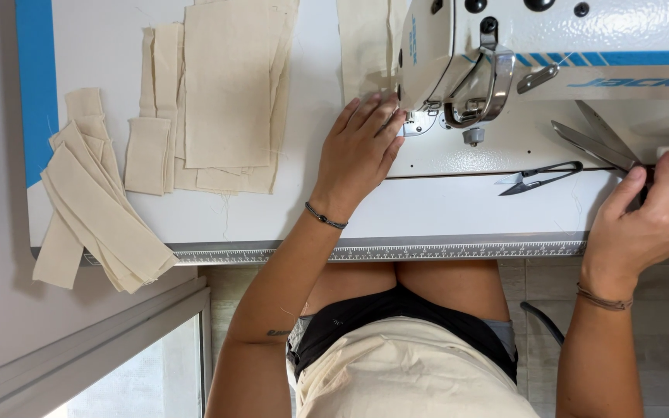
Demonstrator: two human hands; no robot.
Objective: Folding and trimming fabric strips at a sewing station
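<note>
My left hand [358, 155] lies flat on the white sewing machine [505, 46] bed, fingertips right beside the presser foot and needle plate [420, 122], holding nothing. At the far right edge my right hand [648, 213] is closed around the dark handle of large metal scissors [594, 143], whose blades point left and up over the machine bed. Small black thread snips [540, 176] lie on the table between my two hands. A beige fabric piece [369, 42] lies behind the machine head.
Stacks of cut beige fabric rectangles [226, 93] lie on the white table [443, 217] to the left, and a fan of long beige strips [98, 209] overhangs its left front corner. Beige cloth [404, 371] rests on my lap. A ruler strip runs along the table's front edge.
</note>
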